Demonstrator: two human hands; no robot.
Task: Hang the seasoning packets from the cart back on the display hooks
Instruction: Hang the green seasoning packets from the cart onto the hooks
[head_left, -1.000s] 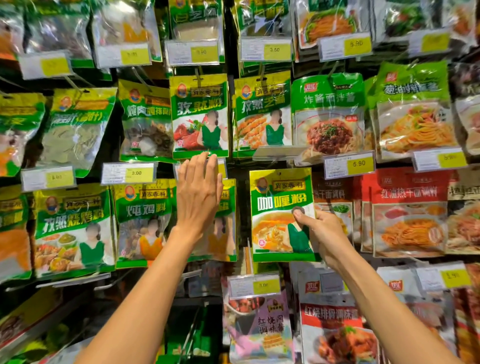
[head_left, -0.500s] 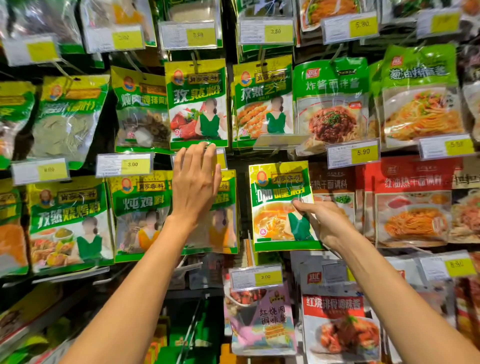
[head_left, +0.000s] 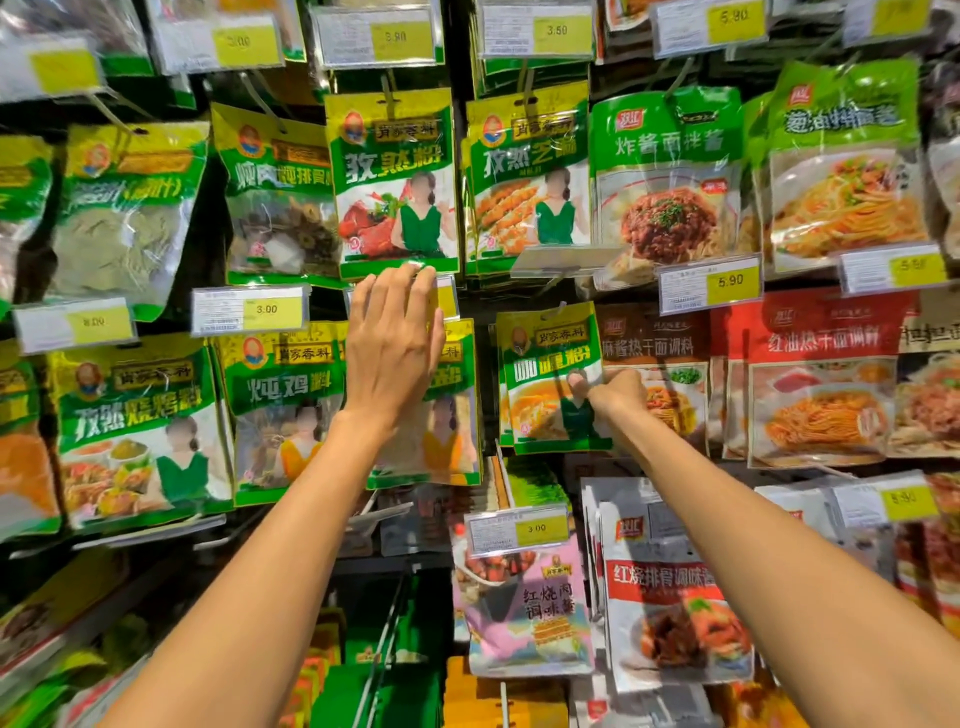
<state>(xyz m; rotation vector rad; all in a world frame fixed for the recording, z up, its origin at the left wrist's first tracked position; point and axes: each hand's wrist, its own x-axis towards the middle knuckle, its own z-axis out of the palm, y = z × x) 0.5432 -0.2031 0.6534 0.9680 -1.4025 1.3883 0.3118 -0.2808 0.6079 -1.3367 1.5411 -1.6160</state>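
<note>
Both arms stretch upward. The left hand (head_left: 395, 348) lies flat, fingers (head_left: 387, 296) straight, on a hanging green packet (head_left: 452, 447); the right hand (head_left: 621, 397) pinches the curry packet (head_left: 545, 358) upright just beside it.

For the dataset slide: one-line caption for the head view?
Right hand pinches a green packet; left hand lies flat over the neighbouring packet.
</note>
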